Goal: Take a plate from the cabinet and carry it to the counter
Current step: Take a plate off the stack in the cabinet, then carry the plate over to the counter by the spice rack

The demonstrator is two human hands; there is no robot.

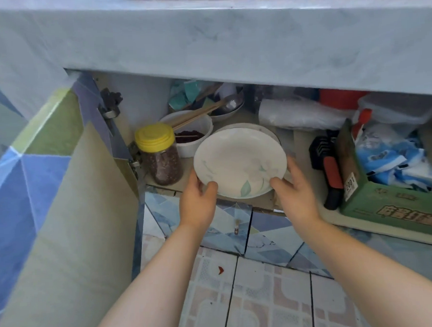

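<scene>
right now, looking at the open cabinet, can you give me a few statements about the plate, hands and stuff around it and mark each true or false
1. Both hands hold the plate by its near rim, the left hand on one side and the right hand on the other. True.
2. The plate is plain white with no pattern. False: it carries a pale floral print with a green leaf near the front edge.
3. A jar with a yellow lid stands to the left of the plate. True.
4. The cabinet door is closed. False: it is swung open at the left.
5. The plate is already on the counter. False: it is at the cabinet shelf, below the counter.
</scene>
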